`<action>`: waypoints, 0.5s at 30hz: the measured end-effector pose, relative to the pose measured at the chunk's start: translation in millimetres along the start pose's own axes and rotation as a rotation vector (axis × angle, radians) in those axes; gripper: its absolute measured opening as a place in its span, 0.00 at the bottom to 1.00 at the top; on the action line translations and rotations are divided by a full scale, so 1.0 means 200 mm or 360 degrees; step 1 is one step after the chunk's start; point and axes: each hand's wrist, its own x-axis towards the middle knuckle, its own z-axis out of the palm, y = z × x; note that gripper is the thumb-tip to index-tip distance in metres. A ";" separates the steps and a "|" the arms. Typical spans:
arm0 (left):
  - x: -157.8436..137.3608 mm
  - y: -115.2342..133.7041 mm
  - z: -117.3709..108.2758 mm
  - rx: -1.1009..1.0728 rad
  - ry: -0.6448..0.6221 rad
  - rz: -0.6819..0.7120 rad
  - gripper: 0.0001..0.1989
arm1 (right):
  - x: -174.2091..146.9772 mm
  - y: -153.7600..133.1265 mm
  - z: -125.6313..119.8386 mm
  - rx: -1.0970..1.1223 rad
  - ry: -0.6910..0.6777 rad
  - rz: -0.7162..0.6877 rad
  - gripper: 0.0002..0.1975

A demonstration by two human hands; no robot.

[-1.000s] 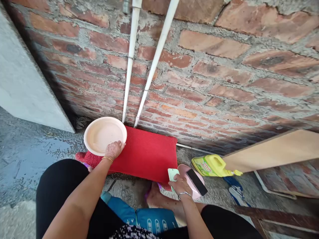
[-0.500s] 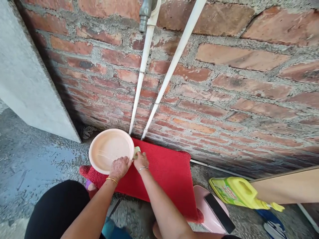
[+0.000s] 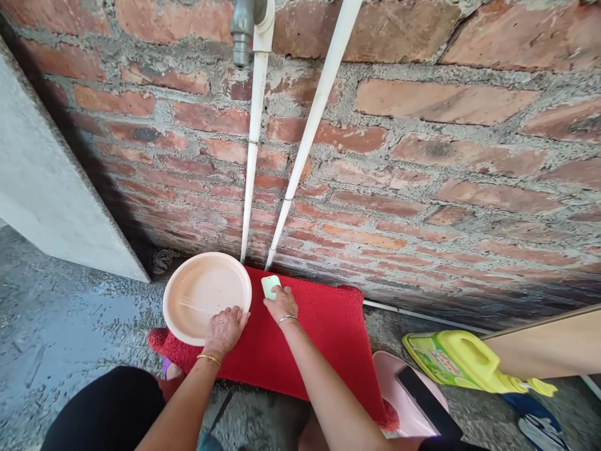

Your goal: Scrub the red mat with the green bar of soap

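A pale peach plastic basin (image 3: 207,285) stands at the left end of a red mat (image 3: 323,338), tilted a little towards me. My left hand (image 3: 224,329) grips its right rim, fingers curled over the edge. To the right of the basin, my right hand (image 3: 283,305) holds a pale green rounded block (image 3: 270,286) with a small hole near its far end. It is over the mat; its underside is hidden, so I cannot tell if it is a brush. The mat has a fluffy pile showing at its corners and a flat upper face.
A brick wall (image 3: 375,175) with two white pipes (image 3: 253,156) and a tap (image 3: 241,37) rises ahead. At left leans a grey slab (image 3: 56,169). To the right are a pink stool (image 3: 392,376), a black phone (image 3: 427,401) on it, and a yellow jug (image 3: 469,360) lying sideways.
My right hand has moved away from the basin's rim to the right, carrying the pale green block out over the mat. My left hand keeps its grip on the basin. The view has shifted slightly.
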 end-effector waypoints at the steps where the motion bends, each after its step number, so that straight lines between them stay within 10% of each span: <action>1: 0.00 0.00 0.01 0.0006 0.0013 0.0000 0.19 | 0.01 -0.06 0.02 0.0011 -0.0015 -0.0059 0.19; 7: 0.02 -0.02 0.05 0.0029 0.0075 0.0009 0.19 | 0.07 -0.13 0.05 -0.0127 -0.0070 -0.0253 0.18; 15: 0.02 -0.02 0.08 0.0049 0.0074 -0.0003 0.19 | 0.11 0.78 -0.25 -0.0124 0.0197 0.0348 0.18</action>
